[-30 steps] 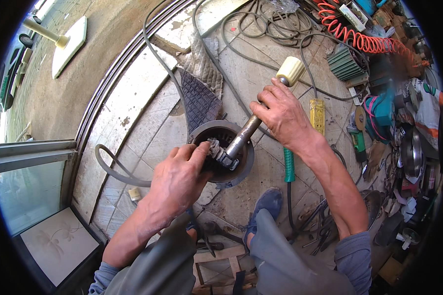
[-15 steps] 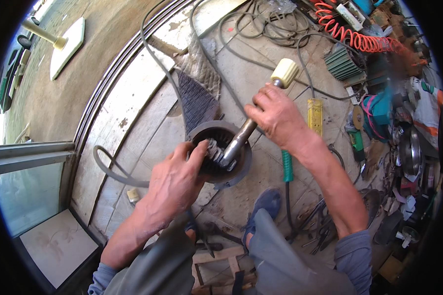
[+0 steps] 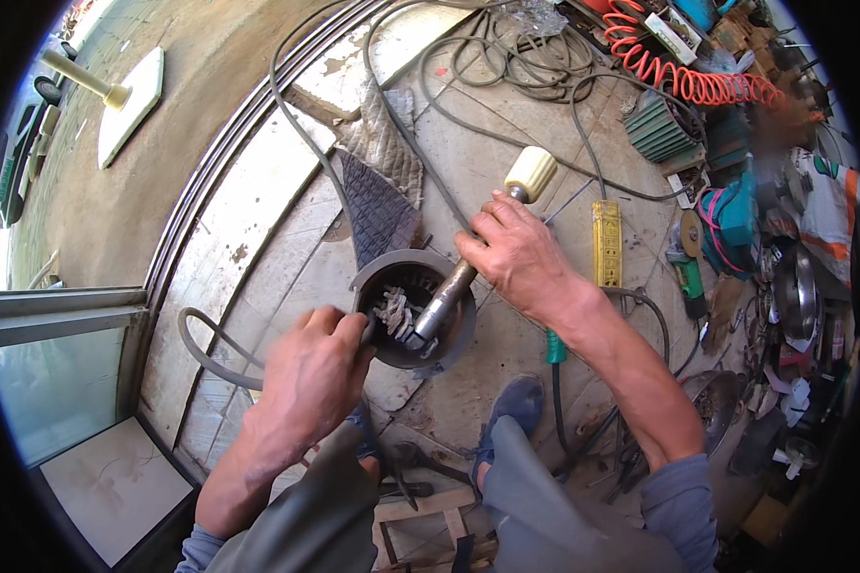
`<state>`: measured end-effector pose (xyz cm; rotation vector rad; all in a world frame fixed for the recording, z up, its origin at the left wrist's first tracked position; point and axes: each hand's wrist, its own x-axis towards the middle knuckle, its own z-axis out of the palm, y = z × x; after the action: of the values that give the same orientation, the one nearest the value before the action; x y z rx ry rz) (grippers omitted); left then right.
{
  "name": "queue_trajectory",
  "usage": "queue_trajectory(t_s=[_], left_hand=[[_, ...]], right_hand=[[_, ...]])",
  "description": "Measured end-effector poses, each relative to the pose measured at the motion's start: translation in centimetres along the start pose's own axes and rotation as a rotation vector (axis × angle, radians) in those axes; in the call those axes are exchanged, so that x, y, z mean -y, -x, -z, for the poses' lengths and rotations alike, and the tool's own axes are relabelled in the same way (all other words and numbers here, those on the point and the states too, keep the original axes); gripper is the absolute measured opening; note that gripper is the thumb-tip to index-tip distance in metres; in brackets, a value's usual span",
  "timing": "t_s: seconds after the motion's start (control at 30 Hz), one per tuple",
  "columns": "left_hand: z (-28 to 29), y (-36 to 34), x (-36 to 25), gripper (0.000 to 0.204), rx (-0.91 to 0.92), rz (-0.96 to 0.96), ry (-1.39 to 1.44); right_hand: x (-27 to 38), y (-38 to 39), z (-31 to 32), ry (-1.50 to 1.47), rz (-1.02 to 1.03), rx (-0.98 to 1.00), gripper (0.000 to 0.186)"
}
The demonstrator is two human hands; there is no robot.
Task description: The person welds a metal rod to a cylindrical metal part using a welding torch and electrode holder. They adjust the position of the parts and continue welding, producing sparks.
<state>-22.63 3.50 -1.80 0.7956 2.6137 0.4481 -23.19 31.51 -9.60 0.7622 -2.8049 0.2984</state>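
Note:
My right hand (image 3: 516, 248) grips a metal shaft tool (image 3: 447, 299) with a cream ribbed plastic head (image 3: 531, 172) at its upper end. The shaft slants down into a dark round metal housing (image 3: 354, 286) on the floor, meeting a grey, irregular metal piece (image 3: 392, 310) inside. My left hand (image 3: 317, 368) is curled at the housing's left edge, fingertips partly hidden against the dark metal. Just above the housing lies a grey quilted pad (image 3: 377, 205). Right of my right hand is a yellow power strip (image 3: 607, 244), with a green-sleeved handle (image 3: 555, 349) below it.
A glass door (image 3: 53, 368) and white threshold panels (image 3: 229, 248) are on the left. Cables (image 3: 492, 57), an orange coiled hose (image 3: 659, 72), a green motor (image 3: 655, 129), an angle grinder (image 3: 690, 286) and tool clutter line the back and right. My feet (image 3: 513, 401) stand below the housing.
Both hands have moved down and slightly left, the tool with the right one. The housing sits a little lower in view, and my left fingers have drawn back from the inner piece to its edge.

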Motion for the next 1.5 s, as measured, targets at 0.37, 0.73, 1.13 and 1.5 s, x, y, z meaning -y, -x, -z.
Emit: queue_trajectory(t_s=[0.37,0.73,1.13,1.5], left_hand=[[-6.6,2.1,4.9,0.057,0.472,0.525,1.040],[-9.4,-0.2,3.7,0.045,0.413,0.600,0.835],[-3.2,-2.8,10.6,0.032,0.327,0.143,0.272],[-1.7,-3.5,10.6,0.036,0.038,0.283,0.694]], right_hand=[[0.7,0.1,-0.1,0.042,-0.033,-0.040,0.010],[0.9,-0.1,1.8,0.124,0.021,-0.027,0.017],[9.6,2.5,1.9,0.078,-0.018,0.320,0.034],[15.8,2.1,1.4,-0.281,-0.407,0.532,0.038]])
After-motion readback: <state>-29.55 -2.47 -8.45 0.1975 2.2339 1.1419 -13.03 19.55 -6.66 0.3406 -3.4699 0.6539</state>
